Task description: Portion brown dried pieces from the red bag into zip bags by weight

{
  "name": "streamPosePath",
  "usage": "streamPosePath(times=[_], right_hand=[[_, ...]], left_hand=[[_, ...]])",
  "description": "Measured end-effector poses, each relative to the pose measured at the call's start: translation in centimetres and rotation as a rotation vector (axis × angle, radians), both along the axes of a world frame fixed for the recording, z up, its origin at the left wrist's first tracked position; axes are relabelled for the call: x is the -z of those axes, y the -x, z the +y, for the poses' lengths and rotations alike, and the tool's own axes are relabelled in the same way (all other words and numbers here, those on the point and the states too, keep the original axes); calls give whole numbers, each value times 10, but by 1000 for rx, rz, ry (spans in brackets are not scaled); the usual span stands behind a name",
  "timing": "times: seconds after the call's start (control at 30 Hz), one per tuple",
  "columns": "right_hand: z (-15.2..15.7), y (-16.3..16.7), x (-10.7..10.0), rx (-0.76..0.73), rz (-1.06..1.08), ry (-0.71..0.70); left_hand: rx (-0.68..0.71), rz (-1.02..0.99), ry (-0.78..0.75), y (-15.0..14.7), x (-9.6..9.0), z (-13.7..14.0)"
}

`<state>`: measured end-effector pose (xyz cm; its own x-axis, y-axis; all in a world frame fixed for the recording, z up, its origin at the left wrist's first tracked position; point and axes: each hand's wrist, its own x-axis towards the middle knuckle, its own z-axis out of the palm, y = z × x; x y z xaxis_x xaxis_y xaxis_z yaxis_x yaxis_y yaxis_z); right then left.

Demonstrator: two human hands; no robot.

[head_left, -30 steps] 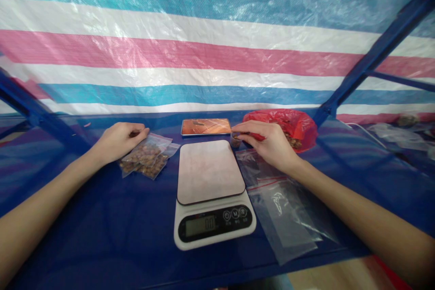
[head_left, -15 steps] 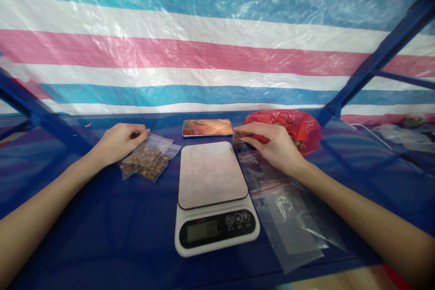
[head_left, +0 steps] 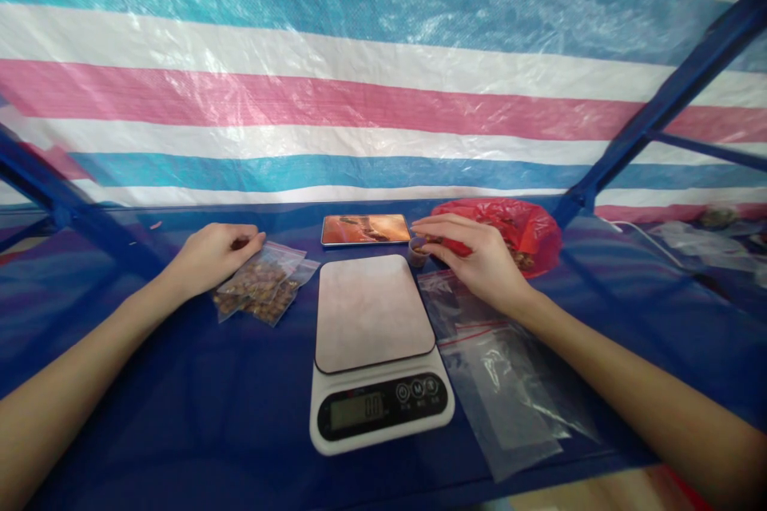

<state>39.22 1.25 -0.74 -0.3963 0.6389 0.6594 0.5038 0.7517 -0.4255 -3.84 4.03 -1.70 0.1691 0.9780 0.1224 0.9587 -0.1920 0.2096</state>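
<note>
My left hand (head_left: 219, 258) rests on the blue tabletop with its fingers curled closed. Its thumb lies beside the top edge of small zip bags (head_left: 260, 283) filled with brown nut-like pieces. Whether anything is inside the curled fingers is hidden. At the right, my right hand (head_left: 476, 255) has thumb and fingertips at the rim of a small cup (head_left: 418, 255), closed around it. Between the hands sits a white kitchen scale (head_left: 375, 315), its plate bare and its display reading 0.0.
A red plastic bag (head_left: 533, 235) of brown pieces lies open behind my right hand. Unfilled clear zip bags (head_left: 509, 391) are spread right of the scale. A phone (head_left: 365, 230) lies behind the scale. Blue metal bars (head_left: 623, 136) and a striped sheet (head_left: 335, 104) enclose the table.
The view has shifted slightly. Both hands keep nearly the same places, and the scale still shows zero.
</note>
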Motion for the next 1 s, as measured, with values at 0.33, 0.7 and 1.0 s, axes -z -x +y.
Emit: streamPosePath(times=[0.33,0.7,1.0], right_hand=[[6,14,9,-22,39,19],[3,8,10,-9,49,43],[2,5,10,46,49,48]], left_hand=[[10,5,19,1,2,1],[-3,40,55,5,5,3],[-10,72,102,2,2,0]])
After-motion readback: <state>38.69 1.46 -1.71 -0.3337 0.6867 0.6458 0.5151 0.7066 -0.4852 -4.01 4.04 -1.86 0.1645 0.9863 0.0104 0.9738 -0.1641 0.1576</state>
